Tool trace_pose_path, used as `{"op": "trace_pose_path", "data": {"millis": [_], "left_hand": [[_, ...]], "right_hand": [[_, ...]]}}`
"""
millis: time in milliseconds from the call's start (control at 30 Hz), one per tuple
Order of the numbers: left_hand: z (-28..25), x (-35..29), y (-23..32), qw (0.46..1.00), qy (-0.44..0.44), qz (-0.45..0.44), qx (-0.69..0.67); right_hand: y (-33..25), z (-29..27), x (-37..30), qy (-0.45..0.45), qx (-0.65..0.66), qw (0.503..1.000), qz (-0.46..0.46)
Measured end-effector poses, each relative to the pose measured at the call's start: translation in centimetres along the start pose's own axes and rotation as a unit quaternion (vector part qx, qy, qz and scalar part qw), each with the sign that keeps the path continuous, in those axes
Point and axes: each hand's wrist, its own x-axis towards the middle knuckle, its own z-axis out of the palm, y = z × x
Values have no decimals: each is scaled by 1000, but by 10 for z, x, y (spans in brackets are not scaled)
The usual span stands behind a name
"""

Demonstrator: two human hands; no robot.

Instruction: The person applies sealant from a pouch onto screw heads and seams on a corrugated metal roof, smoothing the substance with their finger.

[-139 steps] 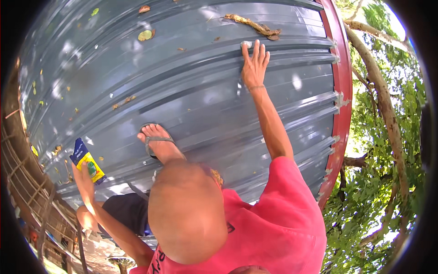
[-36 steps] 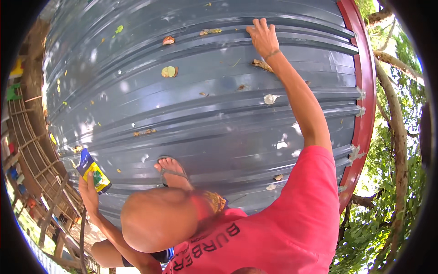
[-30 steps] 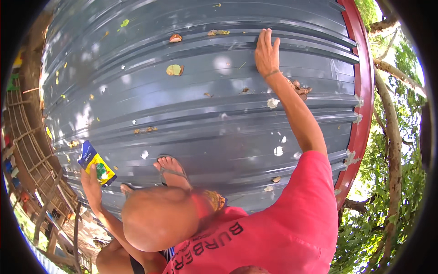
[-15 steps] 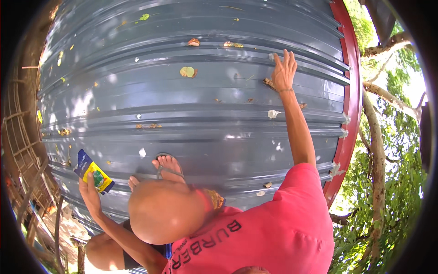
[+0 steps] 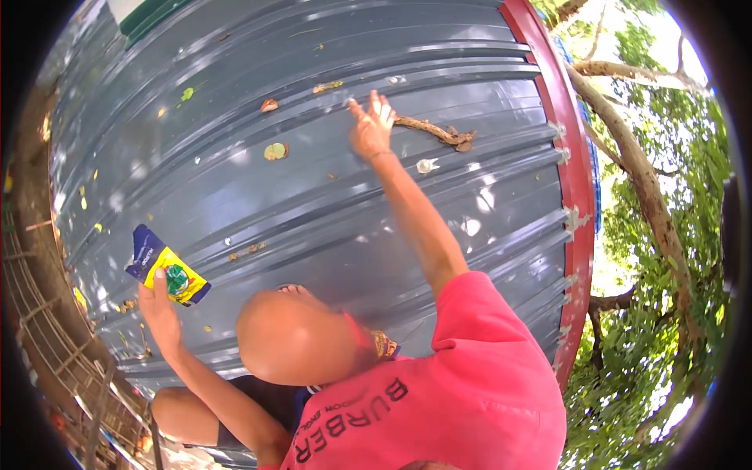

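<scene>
Here's the left hand, out over the near left of the roof, and it has the blue-and-yellow flat packet with a green picture! Thumb across the front, the other fingers hidden behind, the packet tilted with its blue end far left.

Over to the right hand, arm stretched far across the dark grey ribbed metal roof. Fingers parted and partly spread, reaching to a far ridge; a whitish patch shows among them, and whether that's something held or just light, I cannot tell. Nor can I tell if the fingertips touch the metal.

Just right of that hand lies a crooked brown dry stick, and nearer, a small white lump. Left of it, a round yellow-green leaf lies flat. Far right, the red metal edging curves past, grey smears at the rib ends, leafy trees beyond!
</scene>
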Motion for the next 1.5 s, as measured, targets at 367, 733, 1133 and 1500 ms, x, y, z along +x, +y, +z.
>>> {"op": "trace_pose_path", "data": {"millis": [367, 733, 1133, 1500], "left_hand": [[2, 86, 83, 981, -162, 98, 53], [19, 113, 48, 960, -239, 101, 104], [76, 166, 2, 980, -144, 59, 126], [173, 194, 87, 943, -228, 49, 237]], "right_hand": [[-15, -75, -249, -35, 112, 990, 82], [3, -84, -418, -176, 104, 970, 134], [11, -118, -402, -278, 83, 957, 20], [6, -82, -150, -105, 207, 972, 44]]}}
